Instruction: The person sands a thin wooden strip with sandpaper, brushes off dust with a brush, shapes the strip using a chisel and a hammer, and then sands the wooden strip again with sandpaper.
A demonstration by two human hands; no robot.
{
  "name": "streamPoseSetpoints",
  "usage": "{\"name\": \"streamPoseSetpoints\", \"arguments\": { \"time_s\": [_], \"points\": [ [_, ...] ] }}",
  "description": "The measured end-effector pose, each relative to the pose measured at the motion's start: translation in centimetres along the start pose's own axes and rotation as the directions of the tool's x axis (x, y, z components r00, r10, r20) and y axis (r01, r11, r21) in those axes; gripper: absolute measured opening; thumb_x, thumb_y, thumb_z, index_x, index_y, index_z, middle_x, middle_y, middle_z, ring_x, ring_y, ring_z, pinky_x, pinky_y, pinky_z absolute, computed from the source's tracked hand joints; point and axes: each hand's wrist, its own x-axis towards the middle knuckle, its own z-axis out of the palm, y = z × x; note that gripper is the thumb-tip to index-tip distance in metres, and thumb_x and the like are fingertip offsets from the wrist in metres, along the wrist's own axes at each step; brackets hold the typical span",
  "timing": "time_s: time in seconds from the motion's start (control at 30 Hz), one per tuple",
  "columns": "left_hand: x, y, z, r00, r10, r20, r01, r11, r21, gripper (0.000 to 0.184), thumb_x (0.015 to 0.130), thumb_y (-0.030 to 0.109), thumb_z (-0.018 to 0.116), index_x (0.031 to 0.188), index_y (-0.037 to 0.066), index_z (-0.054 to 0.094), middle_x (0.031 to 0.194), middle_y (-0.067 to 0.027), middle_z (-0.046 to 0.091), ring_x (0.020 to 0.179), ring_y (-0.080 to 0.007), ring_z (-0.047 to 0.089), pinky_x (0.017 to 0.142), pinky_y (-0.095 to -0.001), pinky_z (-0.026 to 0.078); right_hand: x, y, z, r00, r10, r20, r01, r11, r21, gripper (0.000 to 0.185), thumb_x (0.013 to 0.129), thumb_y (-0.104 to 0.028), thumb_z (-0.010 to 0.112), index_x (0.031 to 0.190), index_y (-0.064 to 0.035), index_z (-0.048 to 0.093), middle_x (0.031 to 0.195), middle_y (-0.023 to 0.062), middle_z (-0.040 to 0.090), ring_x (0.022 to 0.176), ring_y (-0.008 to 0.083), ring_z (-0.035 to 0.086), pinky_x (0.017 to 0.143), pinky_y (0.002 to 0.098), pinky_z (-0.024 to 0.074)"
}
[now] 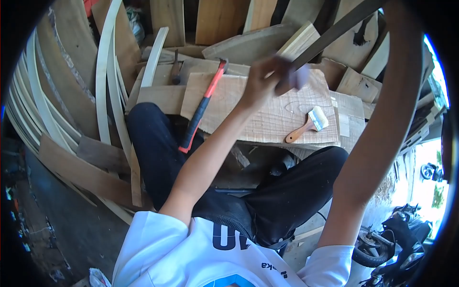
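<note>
My left hand [276, 76], blurred by motion, is closed around the lower end of a long dark flat strip [334, 34]. The strip slants up to the top right edge. My right forearm reaches up along the right side, and its hand is beyond the frame. Under my left hand lies a broad wooden board [267, 122] with visible grain. On the board's right part rests a brush [306, 126] with pale bristles and a wooden handle. A hammer [201, 110] with a red and black handle lies across the board's left edge. Behind my left hand is a pale wood block [300, 40].
Curved wooden strips [103, 71] stand at the left, with more planks [222, 21] leaning along the back. A dark tool [176, 69] lies behind the board's left end. My bent knees flank the board's front. A motorcycle [401, 239] stands at the lower right.
</note>
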Motion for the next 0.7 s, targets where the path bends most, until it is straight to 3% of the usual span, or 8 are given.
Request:
{"name": "streamPoseSetpoints", "arguments": {
  "time_s": [0.07,0.23,0.3,0.4,0.5,0.53,0.63,0.7],
  "points": [
    [-2.8,-3.0,-3.4,0.978,-0.205,-0.033,0.206,0.978,0.036,0.021,0.09,-0.003,0.053,0.104,0.003,0.068,0.093,-0.0029,0.07,0.088,-0.0106,0.066,0.083,-0.0255,0.052,0.6,-0.2,-0.1,0.998,0.017,-0.063,-0.015,0.999,0.035,0.035,0.104,-0.035,0.045,0.075,-0.0168,0.043,0.057,-0.0079,0.028,0.043,0.0059,0.023,0.04,0.0243,0.0203],
    [2.1,1.3,0.3,0.997,0.042,0.066,-0.043,0.999,0.011,0.017,0.092,0.003,0.056,0.104,0.003,0.069,0.089,-0.0035,0.071,0.088,-0.0098,0.066,0.08,-0.0256,0.053,-1.0,0.9,-0.3,0.999,0.03,-0.044,-0.029,0.999,0.024,0.034,0.104,-0.035,0.045,0.076,-0.0167,0.043,0.057,-0.0076,0.029,0.043,0.0063,0.024,0.04,0.0246,0.0207],
    [3.4,4.2,2.1,0.999,-0.031,0.025,0.027,0.986,0.163,0.015,0.092,0.006,0.059,0.102,0.003,0.07,0.086,-0.005,0.071,0.083,-0.0111,0.067,0.076,-0.0262,0.053,-2.2,1.6,-0.6,0.999,0.042,-0.03,-0.042,0.999,0.0,0.034,0.104,-0.035,0.045,0.076,-0.0165,0.043,0.057,-0.0075,0.029,0.043,0.0064,0.024,0.041,0.0246,0.021],
    [5.1,3.3,2.1,0.927,0.358,0.115,-0.371,0.821,0.435,0.016,0.093,0.007,0.057,0.102,0.004,0.07,0.083,-0.0067,0.071,0.077,-0.0123,0.067,0.071,-0.0274,0.053,-2.9,1.8,-1.3,0.997,0.063,-0.054,-0.063,0.998,-0.005,0.033,0.104,-0.034,0.045,0.076,-0.0163,0.044,0.057,-0.0072,0.03,0.044,0.0066,0.025,0.041,0.0247,0.0216],
    [1.5,-0.4,-1.0,0.987,0.085,0.138,-0.119,0.957,0.264,0.017,0.094,0.006,0.057,0.105,0.004,0.07,0.084,-0.0049,0.071,0.079,-0.0119,0.067,0.073,-0.0274,0.053,-2.8,1.7,-2.1,0.993,0.084,-0.082,-0.083,0.996,0.015,0.033,0.104,-0.033,0.045,0.076,-0.016,0.044,0.057,-0.007,0.03,0.044,0.0068,0.026,0.042,0.0247,0.0221],
    [-1.1,-2.9,-2.8,0.993,-0.112,0.036,0.101,0.969,0.225,0.019,0.094,0.005,0.056,0.108,0.004,0.07,0.087,-0.0044,0.072,0.082,-0.0119,0.068,0.077,-0.0275,0.053,-2.9,1.7,-2.2,0.993,0.086,-0.083,-0.084,0.996,0.023,0.033,0.104,-0.033,0.045,0.076,-0.0159,0.044,0.057,-0.0069,0.03,0.045,0.0068,0.026,0.042,0.0247,0.0223],
    [-3.2,-3.8,-5.0,0.964,-0.264,-0.023,0.25,0.88,0.404,0.024,0.094,0.003,0.054,0.115,0.001,0.065,0.104,-0.0058,0.07,0.1,-0.0122,0.064,0.092,-0.0286,0.049,-3.6,1.8,-2.7,0.992,0.094,-0.084,-0.092,0.995,0.031,0.033,0.104,-0.033,0.045,0.076,-0.0157,0.044,0.058,-0.0067,0.031,0.045,0.007,0.027,0.043,0.0248,0.0229],
    [-0.9,-1.4,-2.7,0.998,0.029,0.054,-0.039,0.978,0.205,0.017,0.091,0.004,0.059,0.103,0.002,0.07,0.095,-0.0067,0.073,0.087,-0.0126,0.069,0.08,-0.0283,0.054,-4.4,1.9,-3.0,0.992,0.103,-0.076,-0.102,0.995,0.018,0.032,0.104,-0.032,0.045,0.076,-0.0155,0.044,0.058,-0.0065,0.031,0.045,0.0071,0.027,0.043,0.0248,0.0233]
  ]
}}
